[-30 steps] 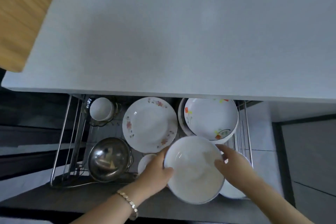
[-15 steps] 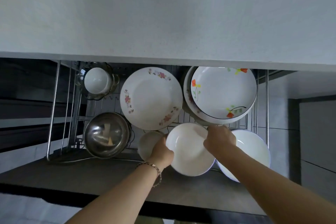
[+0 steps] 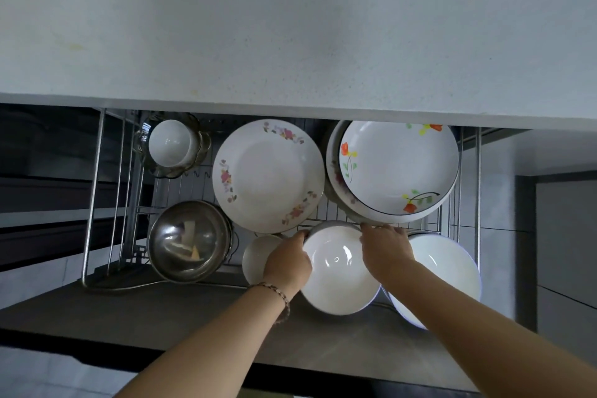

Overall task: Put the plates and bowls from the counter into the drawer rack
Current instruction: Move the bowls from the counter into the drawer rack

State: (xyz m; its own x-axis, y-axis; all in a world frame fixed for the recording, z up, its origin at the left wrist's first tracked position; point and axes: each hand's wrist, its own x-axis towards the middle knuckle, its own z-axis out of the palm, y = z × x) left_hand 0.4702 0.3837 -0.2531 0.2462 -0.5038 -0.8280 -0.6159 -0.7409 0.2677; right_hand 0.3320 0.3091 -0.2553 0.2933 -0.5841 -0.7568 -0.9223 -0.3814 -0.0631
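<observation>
While both hands were down in the pulled-out drawer rack (image 3: 97,191), the plain white bowl (image 3: 340,271) sat between them at the front of the rack, just under the flowered dinner plate (image 3: 268,176). The left hand (image 3: 287,263) was curled around the bowl's left rim, fingers closed onto the edge, with a braided bracelet (image 3: 277,292) on that wrist. The right hand (image 3: 386,252) gripped the far right part of the rim, fingers bent over it, so the bowl was pinched from both sides. Couldn't tell if the bowl was already resting on the wires or held just above them.

Using the flowered dinner plate as the reference: right beside it on the right was a deep dish with orange flowers and a dark rim (image 3: 399,168), stacked on another plate whose edge peeked out on the left. To the plate's upper left, a small white cup (image 3: 171,142) sat inside a scalloped glass bowl (image 3: 202,152). Below-left of the plate was a stainless steel bowl (image 3: 189,241). Just below the plate, a small white bowl (image 3: 256,257) was partly hidden behind the left hand. Further to the lower right, past the right hand, lay a larger white bowl (image 3: 442,271), touching or nearly touching the held one. The pale countertop (image 3: 290,26) overhung the back of everything.
</observation>
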